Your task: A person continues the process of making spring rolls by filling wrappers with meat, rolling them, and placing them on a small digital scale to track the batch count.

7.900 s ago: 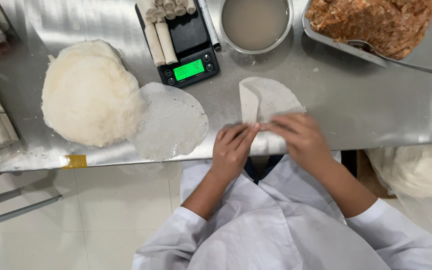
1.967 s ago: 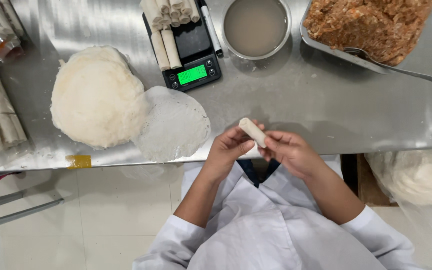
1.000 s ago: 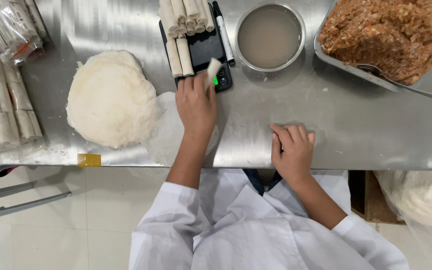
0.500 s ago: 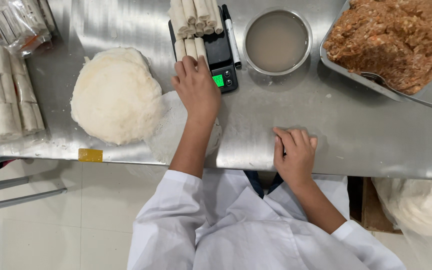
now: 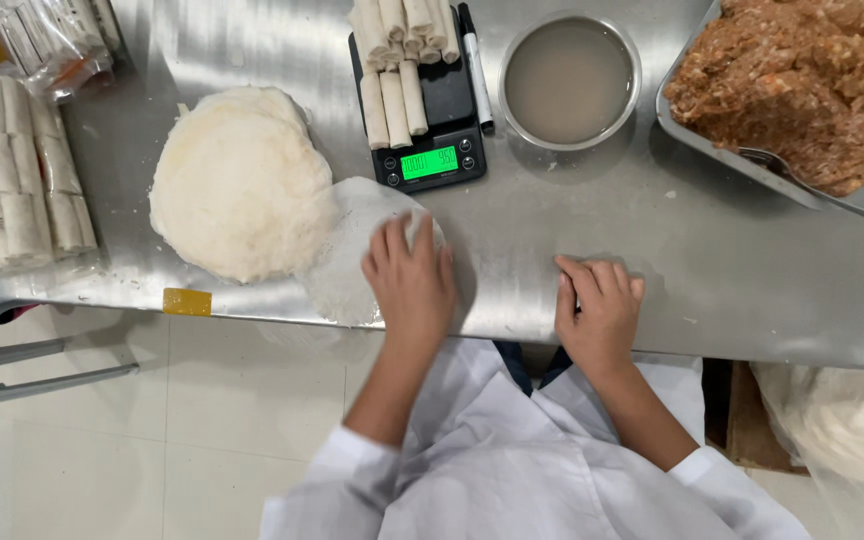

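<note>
Pressing a single wrapper at the table edge

Wrapper sheet (image 5: 352, 260) lies beside the wrapper stack (image 5: 237, 180), apparently separated for handling. Left hand (image 5: 410, 275) rests flat on it, fingers spread, gripping nothing. Right hand (image 5: 597, 310) lies open on the steel table (image 5: 732, 270), empty.

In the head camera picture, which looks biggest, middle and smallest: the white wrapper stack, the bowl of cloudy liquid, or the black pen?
1. The white wrapper stack looks largest.
2. The bowl of cloudy liquid comes next.
3. The black pen beside the scale looks smallest.
</note>
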